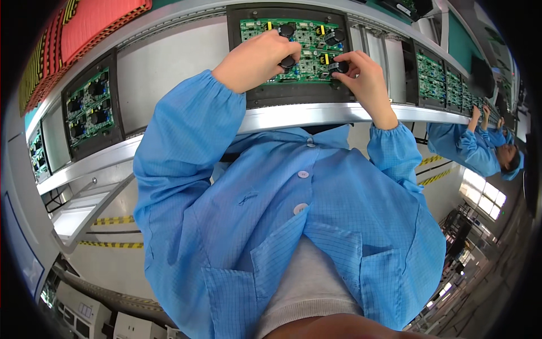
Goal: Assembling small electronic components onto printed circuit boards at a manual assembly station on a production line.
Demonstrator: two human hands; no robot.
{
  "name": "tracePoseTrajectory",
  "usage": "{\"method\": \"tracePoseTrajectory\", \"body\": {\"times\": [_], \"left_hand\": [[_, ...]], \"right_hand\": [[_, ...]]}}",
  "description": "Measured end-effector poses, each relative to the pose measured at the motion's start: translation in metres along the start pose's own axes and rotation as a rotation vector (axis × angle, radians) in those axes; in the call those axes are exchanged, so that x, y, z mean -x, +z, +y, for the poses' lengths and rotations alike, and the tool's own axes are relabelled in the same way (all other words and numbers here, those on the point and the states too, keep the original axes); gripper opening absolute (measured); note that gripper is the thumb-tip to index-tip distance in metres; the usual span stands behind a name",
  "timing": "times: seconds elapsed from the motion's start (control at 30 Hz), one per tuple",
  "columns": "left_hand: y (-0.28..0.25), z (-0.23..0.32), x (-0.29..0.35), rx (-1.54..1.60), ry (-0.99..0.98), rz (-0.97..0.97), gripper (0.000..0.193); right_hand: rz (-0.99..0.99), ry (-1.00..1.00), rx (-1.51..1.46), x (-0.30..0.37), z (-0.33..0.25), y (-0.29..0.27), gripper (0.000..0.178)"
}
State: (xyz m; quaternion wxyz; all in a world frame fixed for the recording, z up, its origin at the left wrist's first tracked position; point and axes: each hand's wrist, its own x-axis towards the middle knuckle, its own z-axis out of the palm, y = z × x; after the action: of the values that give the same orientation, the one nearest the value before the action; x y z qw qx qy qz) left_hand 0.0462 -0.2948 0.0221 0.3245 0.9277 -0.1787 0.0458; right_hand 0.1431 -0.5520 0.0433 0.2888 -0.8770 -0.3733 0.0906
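Green circuit boards (309, 40) sit in a black carrier tray (293, 95) straight ahead of me, carrying yellow parts and black cylindrical capacitors. My left hand (257, 61) reaches in over the left side of the boards, its fingers closed on a black capacitor (288, 62) near the front. At the front right, the thumb and fingers of my right hand (366, 78) grip another black capacitor (339, 68). Behind these, two more capacitors stand on the boards, one at the left (286, 30) and one at the right (334, 37). The left fingertips are partly hidden.
The tray rests on a conveyor line with a metal front rail (293, 116). Another loaded carrier (90, 104) lies to the left, and more boards (432, 79) to the right. Red stacked trays (101, 22) stand far left. A co-worker in blue (468, 150) works at the right.
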Motion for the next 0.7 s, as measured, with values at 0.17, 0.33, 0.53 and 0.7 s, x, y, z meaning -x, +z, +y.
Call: {"method": "tracePoseTrajectory", "body": {"times": [0.17,0.33,0.53,0.7], "left_hand": [[-0.002,0.007,0.002,-0.104,-0.018,0.009,0.033],[-0.011,0.005,0.002,-0.082,0.039,-0.013,0.029],[-0.018,0.015,-0.001,0.003,0.038,0.077,0.042],[-0.021,0.022,-0.008,0.002,0.052,0.166,0.036]], "right_hand": [[0.040,-0.103,-0.021,0.004,-0.001,0.000,0.034],[0.434,0.166,0.157,0.016,0.071,-0.038,0.027],[0.620,0.457,0.609,0.081,0.219,-0.088,0.025],[0.567,0.582,0.631,0.089,0.227,-0.079,0.030]]}}
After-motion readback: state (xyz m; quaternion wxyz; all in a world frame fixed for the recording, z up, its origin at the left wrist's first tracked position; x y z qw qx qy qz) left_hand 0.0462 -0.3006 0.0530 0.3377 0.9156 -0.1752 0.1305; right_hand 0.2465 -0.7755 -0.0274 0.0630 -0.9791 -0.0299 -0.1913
